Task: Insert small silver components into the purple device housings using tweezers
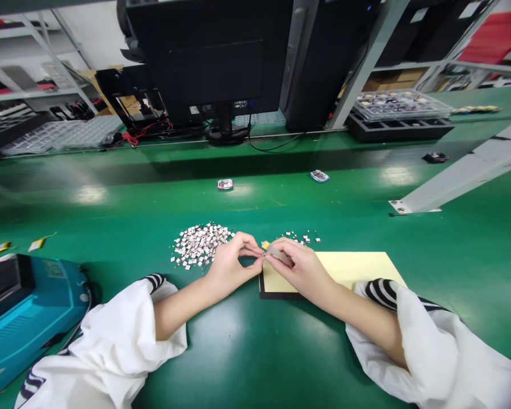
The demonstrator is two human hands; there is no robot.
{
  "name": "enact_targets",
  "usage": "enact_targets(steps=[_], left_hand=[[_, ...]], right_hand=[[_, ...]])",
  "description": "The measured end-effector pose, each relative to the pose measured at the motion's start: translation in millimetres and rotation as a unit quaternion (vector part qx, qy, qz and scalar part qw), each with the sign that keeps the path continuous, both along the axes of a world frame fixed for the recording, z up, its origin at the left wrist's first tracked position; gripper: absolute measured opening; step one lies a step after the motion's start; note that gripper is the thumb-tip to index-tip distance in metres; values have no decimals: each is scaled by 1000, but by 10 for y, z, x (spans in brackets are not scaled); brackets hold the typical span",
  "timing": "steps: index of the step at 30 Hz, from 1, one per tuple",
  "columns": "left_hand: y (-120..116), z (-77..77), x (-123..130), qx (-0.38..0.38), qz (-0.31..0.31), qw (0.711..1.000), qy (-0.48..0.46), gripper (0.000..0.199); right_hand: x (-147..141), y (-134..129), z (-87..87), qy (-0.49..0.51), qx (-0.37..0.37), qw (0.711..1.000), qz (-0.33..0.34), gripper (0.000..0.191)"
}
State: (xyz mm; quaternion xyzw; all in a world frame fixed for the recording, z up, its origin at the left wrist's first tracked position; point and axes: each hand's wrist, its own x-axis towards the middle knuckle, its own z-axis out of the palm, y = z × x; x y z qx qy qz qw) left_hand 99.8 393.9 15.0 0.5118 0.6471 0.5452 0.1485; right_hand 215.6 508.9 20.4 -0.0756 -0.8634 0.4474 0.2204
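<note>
Right fingers (284, 245) pinch a grey strip (278, 255) angled up-left toward the left fingertips (255, 250).

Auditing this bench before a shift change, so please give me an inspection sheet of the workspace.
surface: glossy green bench mat with light reflections.
job's things: heap of small silver-and-dark chips; smaller chip scatter; yellow sheet on a black board.
clutter: two small flat packets; yellow tagged pieces.
grippers: left hand pinched at the tip of a grey strip held by the right hand; what the left fingertips hold is too small to tell.
cables: black cable; red wires.
surroundings: monitor back; teal machine; parts tray; metal shelving.
</note>
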Motion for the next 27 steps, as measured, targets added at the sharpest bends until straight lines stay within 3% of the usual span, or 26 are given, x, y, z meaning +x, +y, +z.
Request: enact_targets(steps=[4,18,27], left_hand=[[-1,-4,3,-4,10,999,50,21],[0,-33,-21,5,10,983,182,13],[-3,-25,-27,7,11,980,201,16]], right_hand=[[-2,-2,-13,-18,-3,1000,6,6],[-13,-37,16,-78,-33,996,-20,13],[-31,-37,17,-82,-38,996,-25,11]])
